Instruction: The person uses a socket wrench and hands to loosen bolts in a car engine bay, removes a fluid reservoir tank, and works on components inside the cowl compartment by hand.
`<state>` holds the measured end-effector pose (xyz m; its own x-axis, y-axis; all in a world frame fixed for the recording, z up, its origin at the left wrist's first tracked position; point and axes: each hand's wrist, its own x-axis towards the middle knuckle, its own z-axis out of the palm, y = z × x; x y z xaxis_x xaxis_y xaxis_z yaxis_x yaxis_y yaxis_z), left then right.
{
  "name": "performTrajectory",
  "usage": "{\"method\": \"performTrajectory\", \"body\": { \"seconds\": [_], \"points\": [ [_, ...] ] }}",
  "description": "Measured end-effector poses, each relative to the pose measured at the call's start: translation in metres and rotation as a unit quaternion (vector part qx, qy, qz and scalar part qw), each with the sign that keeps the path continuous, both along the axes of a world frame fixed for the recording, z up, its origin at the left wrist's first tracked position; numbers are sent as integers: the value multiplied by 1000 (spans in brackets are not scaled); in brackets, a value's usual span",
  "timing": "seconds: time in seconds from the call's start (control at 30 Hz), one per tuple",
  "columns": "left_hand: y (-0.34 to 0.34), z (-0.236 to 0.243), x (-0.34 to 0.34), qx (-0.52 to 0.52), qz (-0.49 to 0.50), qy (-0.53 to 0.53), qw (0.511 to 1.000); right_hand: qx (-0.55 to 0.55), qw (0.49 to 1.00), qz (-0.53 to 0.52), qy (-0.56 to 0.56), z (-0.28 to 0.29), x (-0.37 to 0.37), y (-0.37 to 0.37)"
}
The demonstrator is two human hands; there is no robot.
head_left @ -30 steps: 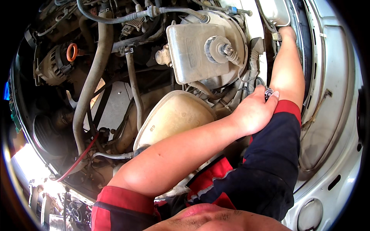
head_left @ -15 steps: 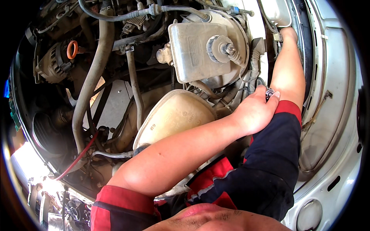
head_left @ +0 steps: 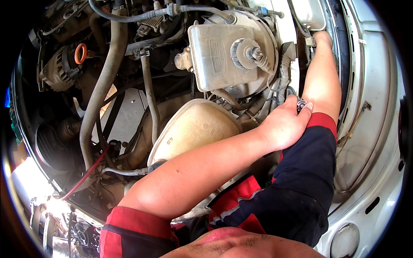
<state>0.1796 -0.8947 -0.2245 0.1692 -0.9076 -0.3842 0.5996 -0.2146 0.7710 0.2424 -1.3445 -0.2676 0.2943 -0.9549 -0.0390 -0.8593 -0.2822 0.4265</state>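
My left hand (head_left: 289, 124) is closed around a shiny metal tool with a round head (head_left: 301, 104), whose tip shows between thumb and forefinger. The rest of that tool is hidden in my grip, close beside my right forearm. My right arm reaches to the far right of the engine bay, and my right hand (head_left: 322, 39) disappears below a white plastic tank (head_left: 310, 15). Its fingers are out of sight, so what they touch cannot be seen. A corrugated wiring sleeve (head_left: 285, 69) runs up just left of my right forearm.
A brake fluid reservoir (head_left: 221, 56) stands in front of the round booster (head_left: 266, 34). A tan plastic tank (head_left: 195, 129) sits below, under my left forearm. Hoses (head_left: 105, 81), an alternator (head_left: 62, 71) and an orange-ringed dipstick (head_left: 81, 53) lie left. A pale body panel (head_left: 365, 107) borders the right.
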Motion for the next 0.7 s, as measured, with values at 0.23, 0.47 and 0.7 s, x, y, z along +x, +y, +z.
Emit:
{"method": "performTrajectory", "body": {
  "seconds": [0.23,0.47,0.7],
  "points": [
    [0,1,0,1,5,-6,1000,-13,1000,10,-10,-8,2,-10],
    [0,1,4,0,-3,-5,1000,24,999,-5,29,-4,4,-12],
    [0,0,1,0,0,-4,1000,6,1000,7,11,-3,2,-8]
  ]
}}
